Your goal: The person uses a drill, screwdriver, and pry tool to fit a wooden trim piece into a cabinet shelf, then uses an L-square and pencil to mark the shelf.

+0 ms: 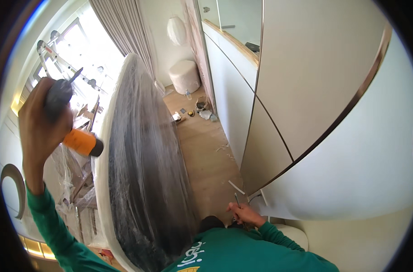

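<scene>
My left hand [45, 122] is raised at the left, its fingers wrapped round a cordless drill [82, 141] with a black and orange body. The drill's dark bit points up and to the right. Low in the middle, close to my body, my right hand [246, 215] is closed on a thin dark rod [236, 198] that sticks up past the fingers; its kind is not clear. Between my arms stands a large dark panel [143, 163] with a pale rounded edge, covered in clear plastic film. The drill is in front of that pale edge in the picture.
A beige and white wall panel [297, 81] with metal trim rises on the right. Beyond are a film-wrapped round stool [184, 76], a bottle [188, 94] and small items on the wood floor [206, 158]. A ladder [57, 56] stands by the bright window; plastic-covered things crowd the left.
</scene>
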{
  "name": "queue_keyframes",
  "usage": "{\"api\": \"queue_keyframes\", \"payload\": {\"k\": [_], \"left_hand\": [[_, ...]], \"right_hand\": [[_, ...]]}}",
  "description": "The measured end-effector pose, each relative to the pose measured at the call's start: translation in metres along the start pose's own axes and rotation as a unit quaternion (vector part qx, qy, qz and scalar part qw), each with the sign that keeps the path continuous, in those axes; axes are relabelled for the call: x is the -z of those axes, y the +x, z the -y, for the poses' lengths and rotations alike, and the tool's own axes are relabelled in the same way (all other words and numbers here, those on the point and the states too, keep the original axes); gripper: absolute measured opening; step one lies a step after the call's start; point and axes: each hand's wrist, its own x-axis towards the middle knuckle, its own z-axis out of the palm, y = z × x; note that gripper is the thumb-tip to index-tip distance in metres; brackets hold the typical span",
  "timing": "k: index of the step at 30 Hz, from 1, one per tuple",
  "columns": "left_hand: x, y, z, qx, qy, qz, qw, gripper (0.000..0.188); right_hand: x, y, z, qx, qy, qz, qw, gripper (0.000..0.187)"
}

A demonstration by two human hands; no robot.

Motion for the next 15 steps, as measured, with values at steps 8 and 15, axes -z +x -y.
{"api": "queue_keyframes", "payload": {"k": [8, 15], "left_hand": [[-0.111, 0.149, -0.047, -0.083, -0.039, -0.031, 0.995, 0.053], [-0.223, 0.281, -0.049, -0.196, -0.092, 0.023, 0.976, 0.062]], "right_hand": [[0.020, 0.044, 0.040, 0.039, -0.046, -0.025, 0.998, 0.054], [0.046, 0.131, 0.090, 0.085, -0.075, -0.153, 0.982, 0.050]]}}
